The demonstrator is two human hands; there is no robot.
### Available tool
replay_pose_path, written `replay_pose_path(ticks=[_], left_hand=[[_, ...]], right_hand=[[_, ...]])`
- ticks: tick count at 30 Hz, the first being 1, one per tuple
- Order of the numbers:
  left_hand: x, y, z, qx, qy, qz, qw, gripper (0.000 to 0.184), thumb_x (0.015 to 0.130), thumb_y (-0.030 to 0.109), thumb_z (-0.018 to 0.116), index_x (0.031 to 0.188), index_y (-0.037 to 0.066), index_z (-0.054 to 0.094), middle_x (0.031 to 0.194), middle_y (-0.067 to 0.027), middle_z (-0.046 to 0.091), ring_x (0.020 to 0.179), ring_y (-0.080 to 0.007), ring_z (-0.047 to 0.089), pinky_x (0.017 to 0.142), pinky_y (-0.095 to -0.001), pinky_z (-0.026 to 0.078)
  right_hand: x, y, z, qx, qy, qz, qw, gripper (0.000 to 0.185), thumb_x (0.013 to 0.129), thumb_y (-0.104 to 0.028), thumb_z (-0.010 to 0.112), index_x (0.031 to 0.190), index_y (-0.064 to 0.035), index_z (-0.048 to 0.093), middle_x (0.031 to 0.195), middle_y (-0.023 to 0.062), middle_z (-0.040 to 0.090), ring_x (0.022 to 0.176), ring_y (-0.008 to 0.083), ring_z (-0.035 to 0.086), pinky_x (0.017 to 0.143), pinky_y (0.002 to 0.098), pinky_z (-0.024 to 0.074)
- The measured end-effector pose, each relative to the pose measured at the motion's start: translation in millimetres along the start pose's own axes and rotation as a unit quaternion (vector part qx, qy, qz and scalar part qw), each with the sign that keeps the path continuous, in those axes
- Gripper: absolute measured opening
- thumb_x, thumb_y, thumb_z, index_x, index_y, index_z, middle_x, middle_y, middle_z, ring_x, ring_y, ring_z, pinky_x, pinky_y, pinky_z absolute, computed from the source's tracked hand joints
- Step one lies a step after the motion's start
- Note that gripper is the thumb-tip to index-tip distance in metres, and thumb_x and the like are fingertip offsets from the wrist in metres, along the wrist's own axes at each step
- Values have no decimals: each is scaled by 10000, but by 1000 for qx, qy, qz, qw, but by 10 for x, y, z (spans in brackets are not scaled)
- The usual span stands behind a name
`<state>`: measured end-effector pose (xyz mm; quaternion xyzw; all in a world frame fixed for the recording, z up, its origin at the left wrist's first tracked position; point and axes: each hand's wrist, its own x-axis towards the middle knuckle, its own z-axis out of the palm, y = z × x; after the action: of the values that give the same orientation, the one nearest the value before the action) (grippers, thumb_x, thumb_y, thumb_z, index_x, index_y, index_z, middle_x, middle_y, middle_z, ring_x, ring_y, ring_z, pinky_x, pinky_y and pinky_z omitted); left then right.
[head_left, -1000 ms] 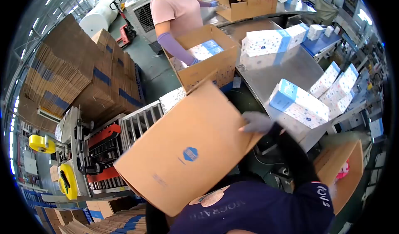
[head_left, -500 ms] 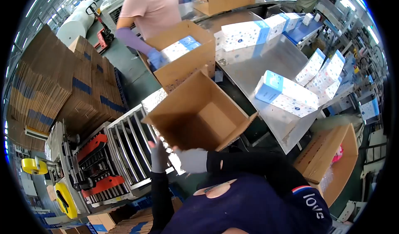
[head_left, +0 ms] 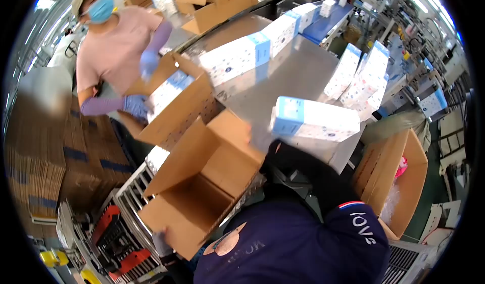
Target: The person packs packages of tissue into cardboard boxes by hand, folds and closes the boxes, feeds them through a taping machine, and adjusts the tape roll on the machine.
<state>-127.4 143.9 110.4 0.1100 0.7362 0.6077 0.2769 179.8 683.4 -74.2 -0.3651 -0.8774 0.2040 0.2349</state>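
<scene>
An open, empty carton (head_left: 202,180) stands tilted in front of me, its flaps spread and its inside showing. My left hand (head_left: 161,242), in a grey glove with bare fingertips, grips the carton's lower left flap. At the upper right flap is my right hand (head_left: 259,138); its fingertips press on the flap edge, and its grey glove blends into the metal table. Right of it, a blue-and-white pack (head_left: 316,119) lies on the metal table (head_left: 298,72).
A masked co-worker (head_left: 113,52) with blue gloves handles packs in another carton (head_left: 194,99). More packs (head_left: 237,59) line the table. A roller conveyor (head_left: 136,198) lies at left, beside stacked flat cardboard (head_left: 35,158). An open carton (head_left: 394,178) stands at right.
The carton has turned, and its flaps now stand spread. My hands have moved apart to opposite sides of it. The camera view has shifted right, and the co-worker's face has come into view.
</scene>
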Motion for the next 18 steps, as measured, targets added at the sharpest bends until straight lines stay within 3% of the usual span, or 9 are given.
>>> replay_pose_path(ticks=[2, 4, 7, 10, 11, 13, 14, 16, 18], left_hand=[[-59, 201, 382, -34, 48, -2, 998, 334, 802, 49, 620, 1121, -47, 604, 1005, -84, 660, 852, -187, 634, 760, -300, 527], [-80, 534, 727, -26, 25, 2, 999, 292, 792, 23, 576, 1072, -53, 601, 921, -77, 649, 724, -165, 601, 670, -277, 504], [145, 825, 861, 66, 2, 1, 998, 251, 792, 13, 559, 1030, -58, 594, 883, -62, 632, 697, -142, 575, 639, -263, 476], [282, 880, 883, 130, -7, -44, 990, 276, 802, 37, 567, 1056, -69, 589, 926, -58, 631, 750, -128, 577, 668, -256, 469], [288, 858, 805, 154, -7, -62, 986, 296, 806, 49, 573, 1076, -73, 588, 951, -59, 632, 776, -126, 581, 684, -254, 470], [235, 1091, 967, 401, 20, -51, 914, 585, 854, 160, 626, 1338, -84, 408, 1137, -176, 625, 994, -311, 610, 863, -375, 493], [128, 1499, 1395, 552, 70, -43, 830, 700, 871, 205, 643, 1420, -83, 317, 1240, -231, 591, 1110, -383, 587, 942, -416, 477], [260, 2112, 2245, 684, 139, 273, 662, 837, 848, 202, 693, 1473, -68, 206, 1391, -285, 453, 1286, -446, 439, 1052, -470, 395], [391, 2847, 3449, 487, 37, 439, 754, 867, 726, 79, 785, 1439, -51, 310, 1407, -254, 425, 1292, -432, 419, 1076, -485, 349]], right_hand=[[-214, -650, -450, -174, 157, -99, 967, 366, 963, -308, 441, 1179, -38, 564, 1083, 150, 600, 1024, 329, 585, 832, 437, 508], [-135, -1018, -1086, -215, -235, -90, 944, 313, 950, -298, 460, 1077, -33, 569, 978, 175, 614, 997, 299, 595, 729, 451, 518], [-56, -1469, -2415, -6, -303, -175, 937, 287, 943, -296, 470, 1066, -54, 564, 917, 168, 621, 929, 280, 613, 714, 415, 512], [-170, -657, -3132, -260, 30, -120, 958, 632, 794, -297, 655, 1367, -132, 447, 844, 147, 622, 770, 325, 614, 681, 424, 495], [-123, -392, -3281, -223, -17, -72, 972, 736, 762, -320, 692, 1424, -173, 407, 922, 165, 601, 815, 343, 607, 707, 438, 496], [-30, -35, -3519, -188, -205, 81, 957, 865, 727, -396, 743, 1492, -256, 363, 1189, 221, 540, 1000, 383, 593, 798, 475, 507], [103, -131, -3581, -204, -178, 82, 959, 838, 753, -399, 703, 1500, -252, 352, 1125, 218, 573, 938, 375, 609, 765, 474, 512], [344, -38, -3504, -186, -112, 182, 959, 822, 766, -419, 682, 1500, -252, 352, 1063, 212, 599, 900, 372, 618, 735, 473, 517], [526, 211, -3321, -232, -38, 222, 946, 818, 786, -467, 637, 1502, -196, 345, 874, 188, 624, 776, 352, 636, 655, 477, 517]])
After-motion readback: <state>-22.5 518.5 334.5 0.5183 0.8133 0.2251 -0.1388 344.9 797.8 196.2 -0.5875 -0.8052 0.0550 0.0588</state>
